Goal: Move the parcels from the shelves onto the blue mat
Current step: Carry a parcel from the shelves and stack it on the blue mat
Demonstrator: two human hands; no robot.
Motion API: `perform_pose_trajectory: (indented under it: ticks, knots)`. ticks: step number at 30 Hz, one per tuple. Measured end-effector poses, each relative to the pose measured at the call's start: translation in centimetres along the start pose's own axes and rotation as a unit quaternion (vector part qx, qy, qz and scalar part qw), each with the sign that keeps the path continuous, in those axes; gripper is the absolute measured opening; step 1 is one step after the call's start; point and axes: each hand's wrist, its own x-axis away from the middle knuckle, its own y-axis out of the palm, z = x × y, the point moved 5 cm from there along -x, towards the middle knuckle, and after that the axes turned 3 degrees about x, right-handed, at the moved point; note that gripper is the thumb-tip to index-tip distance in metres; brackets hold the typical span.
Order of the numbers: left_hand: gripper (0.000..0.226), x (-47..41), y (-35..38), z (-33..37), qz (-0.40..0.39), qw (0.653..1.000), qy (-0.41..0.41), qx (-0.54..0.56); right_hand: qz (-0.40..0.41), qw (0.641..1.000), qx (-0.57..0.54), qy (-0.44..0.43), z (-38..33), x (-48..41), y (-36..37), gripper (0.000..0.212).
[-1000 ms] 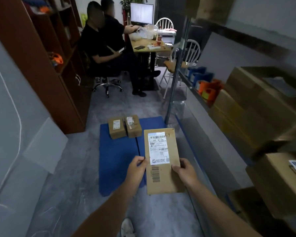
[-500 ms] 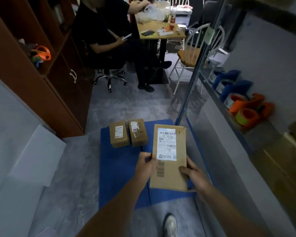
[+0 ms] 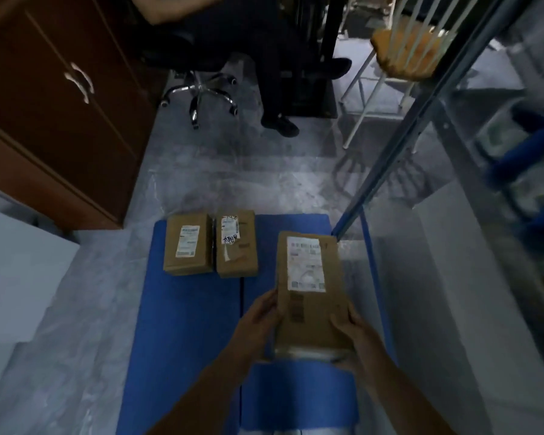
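A long brown parcel (image 3: 311,321) with a white label is held over the right half of the blue mat (image 3: 189,324). My left hand (image 3: 258,321) grips its left edge and my right hand (image 3: 355,334) grips its right edge near the bottom. Two smaller brown parcels lie side by side at the mat's far end: one (image 3: 187,244) on the left, the other (image 3: 236,243) just right of it. Whether the held parcel touches the mat cannot be told.
A brown cabinet (image 3: 54,120) stands at the left. A metal shelf post (image 3: 399,146) rises right of the mat, with shelves beyond it. A seated person's legs (image 3: 270,73), an office chair base (image 3: 198,95) and a white chair (image 3: 405,58) are ahead.
I have stepped closer to the mat and my view has tipped down. Both hands have carried the long parcel lower, over the mat's right half beside the two smaller parcels.
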Motion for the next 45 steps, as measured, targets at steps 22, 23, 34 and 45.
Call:
perform_pose_trajectory:
  ticks: [22,23,34,45]
  knots:
    - [0.029,-41.2,-8.9,-24.1,0.261,0.958,0.102,-0.068,0.053,0.997,0.016,-0.05,13.9,-44.0,3.0,0.065]
    - [0.029,-41.6,-8.8,-23.7,0.287,0.951,0.098,-0.058,0.058,0.996,0.017,-0.061,13.2,-44.5,3.0,0.062]
    - [0.023,-41.3,-11.1,-12.8,0.299,0.814,0.239,-0.437,0.103,0.948,0.267,-0.143,7.8,-47.5,7.0,0.049]
    - [0.029,-32.4,-9.8,-11.1,0.066,0.856,0.028,-0.512,0.03,0.883,0.46,-0.093,3.6,-34.3,9.5,0.019]
